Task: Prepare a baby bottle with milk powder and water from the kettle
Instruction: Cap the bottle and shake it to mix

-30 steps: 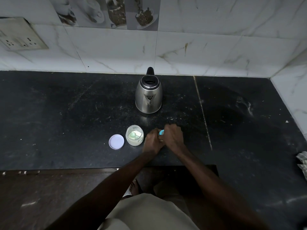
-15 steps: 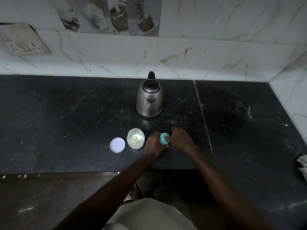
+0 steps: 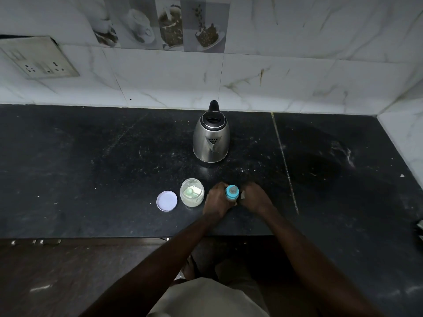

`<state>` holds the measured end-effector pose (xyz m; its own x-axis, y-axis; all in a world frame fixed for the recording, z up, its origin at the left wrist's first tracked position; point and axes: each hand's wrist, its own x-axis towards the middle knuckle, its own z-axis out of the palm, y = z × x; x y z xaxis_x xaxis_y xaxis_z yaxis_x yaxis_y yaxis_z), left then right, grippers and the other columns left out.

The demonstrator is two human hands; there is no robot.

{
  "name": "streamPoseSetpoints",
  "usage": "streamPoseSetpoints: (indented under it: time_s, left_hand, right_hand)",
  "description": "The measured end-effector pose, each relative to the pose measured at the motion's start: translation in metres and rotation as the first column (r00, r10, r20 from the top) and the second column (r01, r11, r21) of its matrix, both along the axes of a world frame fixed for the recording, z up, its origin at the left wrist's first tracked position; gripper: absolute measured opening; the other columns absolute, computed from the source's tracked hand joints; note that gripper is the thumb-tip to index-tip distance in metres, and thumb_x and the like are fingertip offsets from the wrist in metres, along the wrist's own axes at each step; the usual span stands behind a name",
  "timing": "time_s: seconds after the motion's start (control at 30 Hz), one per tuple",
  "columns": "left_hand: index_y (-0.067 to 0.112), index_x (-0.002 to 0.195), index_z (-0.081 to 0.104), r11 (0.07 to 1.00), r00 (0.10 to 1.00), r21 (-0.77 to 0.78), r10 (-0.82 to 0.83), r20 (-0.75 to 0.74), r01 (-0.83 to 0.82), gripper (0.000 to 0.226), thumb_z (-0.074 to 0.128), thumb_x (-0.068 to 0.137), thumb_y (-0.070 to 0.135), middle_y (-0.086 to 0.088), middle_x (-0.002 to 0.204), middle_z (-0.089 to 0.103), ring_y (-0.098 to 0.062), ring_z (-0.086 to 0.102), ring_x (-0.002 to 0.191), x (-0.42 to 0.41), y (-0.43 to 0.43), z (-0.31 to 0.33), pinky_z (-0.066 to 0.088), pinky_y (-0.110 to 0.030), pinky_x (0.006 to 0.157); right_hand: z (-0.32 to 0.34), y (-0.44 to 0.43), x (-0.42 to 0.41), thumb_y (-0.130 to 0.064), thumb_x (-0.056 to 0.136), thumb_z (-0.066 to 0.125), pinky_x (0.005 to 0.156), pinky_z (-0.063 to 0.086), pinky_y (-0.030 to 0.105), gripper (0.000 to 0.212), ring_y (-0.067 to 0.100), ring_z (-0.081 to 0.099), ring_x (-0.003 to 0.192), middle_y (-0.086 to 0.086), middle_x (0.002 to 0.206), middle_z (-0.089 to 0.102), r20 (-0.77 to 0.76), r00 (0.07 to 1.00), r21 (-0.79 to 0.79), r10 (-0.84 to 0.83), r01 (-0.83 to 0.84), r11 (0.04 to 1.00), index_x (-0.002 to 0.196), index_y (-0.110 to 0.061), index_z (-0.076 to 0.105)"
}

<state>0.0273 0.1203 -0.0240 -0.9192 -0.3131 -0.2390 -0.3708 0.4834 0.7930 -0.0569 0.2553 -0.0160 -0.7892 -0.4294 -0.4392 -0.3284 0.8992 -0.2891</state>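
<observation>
Shifted right hand (image 3: pixel 254 197) off the bottle (image 3: pixel 232 192) top since a moment ago, baring blue collar and grey teat. Curled now just right of the bottle, something pale at the fingertips; cannot tell whether gripping anything. Gripping the bottle's body with left hand (image 3: pixel 216 200), upright on the counter (image 3: pixel 91 168) near its front edge. Just left: open jar (image 3: pixel 191 192) of powder with a scoop inside, then its lid (image 3: pixel 166 200) lying flat. Farther back, kettle (image 3: pixel 211 140), upright, well apart from both hands.

Left grip (image 3: pixel 215 200) holds the baby bottle (image 3: pixel 232 192) (blue cap on); kettle (image 3: pixel 211 139) stands behind.
</observation>
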Motion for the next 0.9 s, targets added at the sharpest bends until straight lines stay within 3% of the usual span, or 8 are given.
streamPoseSetpoints:
  time_s: [0.1, 0.2, 0.3, 0.4, 0.5, 0.6, 0.77, 0.9]
  left_hand:
    - [0.004, 0.119, 0.065, 1.0, 1.0, -0.008, 0.0, -0.004, 0.0, 0.054, 0.092, 0.073, 0.015, -0.013, 0.118, 0.072, -0.027, 0.068, 0.111, 0.001, 0.0, -0.001, 0.053, -0.04, 0.093]
    - [0.005, 0.12, 0.065, 1.0, 1.0, -0.005, -0.018, -0.007, 0.018, 0.055, 0.092, 0.073, 0.015, -0.012, 0.119, 0.071, -0.026, 0.067, 0.112, 0.0, -0.001, -0.003, 0.053, -0.041, 0.095]
    - [0.006, 0.121, 0.064, 1.0, 1.0, -0.01, -0.02, -0.007, 0.019, 0.056, 0.091, 0.073, 0.016, -0.011, 0.12, 0.071, -0.025, 0.067, 0.112, -0.001, -0.002, -0.003, 0.053, -0.039, 0.094]
    - [0.007, 0.12, 0.064, 1.0, 1.0, 0.0, -0.012, 0.009, 0.012, 0.055, 0.091, 0.074, 0.018, -0.01, 0.12, 0.07, -0.025, 0.068, 0.11, -0.001, -0.002, -0.003, 0.055, -0.042, 0.094]
    - [0.006, 0.12, 0.063, 1.0, 1.0, -0.005, -0.009, 0.009, 0.009, 0.055, 0.091, 0.074, 0.018, -0.011, 0.121, 0.07, -0.026, 0.068, 0.11, -0.001, -0.001, -0.004, 0.055, -0.044, 0.093]
    - [0.006, 0.121, 0.062, 1.0, 1.0, -0.003, -0.014, 0.012, 0.014, 0.055, 0.091, 0.075, 0.018, -0.011, 0.122, 0.069, -0.026, 0.068, 0.111, -0.002, -0.002, -0.004, 0.056, -0.044, 0.093]
    - [0.008, 0.121, 0.063, 1.0, 1.0, -0.005, -0.014, 0.018, 0.014, 0.056, 0.091, 0.074, 0.019, -0.009, 0.123, 0.069, -0.025, 0.067, 0.112, -0.002, -0.002, -0.005, 0.055, -0.044, 0.095]
    - [0.009, 0.119, 0.064, 1.0, 1.0, -0.014, -0.012, 0.025, 0.012, 0.053, 0.09, 0.074, 0.019, -0.009, 0.121, 0.069, -0.026, 0.067, 0.11, -0.003, -0.002, -0.005, 0.054, -0.043, 0.093]
  right_hand:
    - [0.005, -0.003, -0.006, -0.015, 0.089, 0.076, 0.102, 0.049, 0.04, 0.044, 0.031, 0.059, 0.119, 0.015, 0.135, 0.05, -0.035, 0.974, -0.195, -0.225, 0.215, 0.957, 0.128, -0.003, 0.061]
    - [0.013, -0.008, -0.011, -0.01, 0.086, 0.078, 0.091, 0.052, 0.039, 0.041, 0.027, 0.058, 0.11, 0.01, 0.126, 0.054, -0.006, 0.892, -0.516, -0.453, 0.385, 0.765, 0.121, -0.009, 0.056]
    - [0.021, -0.013, -0.01, -0.003, 0.088, 0.073, 0.082, 0.051, 0.023, 0.045, 0.019, 0.061, 0.109, -0.004, 0.115, 0.058, 0.182, 0.89, -0.706, -0.418, 0.414, 0.575, 0.124, -0.022, 0.053]
    - [0.02, -0.013, 0.0, -0.001, 0.09, 0.069, 0.095, 0.051, 0.02, 0.056, 0.005, 0.057, 0.118, -0.004, 0.126, 0.056, 0.115, 0.958, -0.721, -0.263, 0.262, 0.641, 0.14, -0.024, 0.059]
    - [0.014, -0.011, 0.004, -0.004, 0.091, 0.075, 0.103, 0.054, 0.031, 0.044, 0.01, 0.059, 0.118, 0.002, 0.129, 0.056, 0.011, 0.981, -0.69, -0.193, 0.147, 0.708, 0.133, -0.016, 0.067]
    - [0.009, -0.007, 0.005, -0.012, 0.087, 0.083, 0.097, 0.055, 0.028, 0.045, 0.01, 0.061, 0.118, -0.002, 0.127, 0.058, 0.011, 0.979, -0.698, -0.204, 0.154, 0.699, 0.129, -0.016, 0.067]
    - [0.007, 0.0, 0.003, -0.025, 0.088, 0.084, 0.087, 0.047, 0.01, 0.048, -0.001, 0.061, 0.116, -0.015, 0.128, 0.06, 0.039, 0.976, -0.724, -0.213, 0.174, 0.667, 0.132, -0.026, 0.065]
    - [0.008, 0.002, 0.0, -0.023, 0.09, 0.083, 0.09, 0.055, 0.027, 0.049, 0.002, 0.064, 0.116, -0.015, 0.129, 0.067, 0.097, 0.968, -0.741, -0.233, 0.226, 0.632, 0.134, -0.025, 0.062]
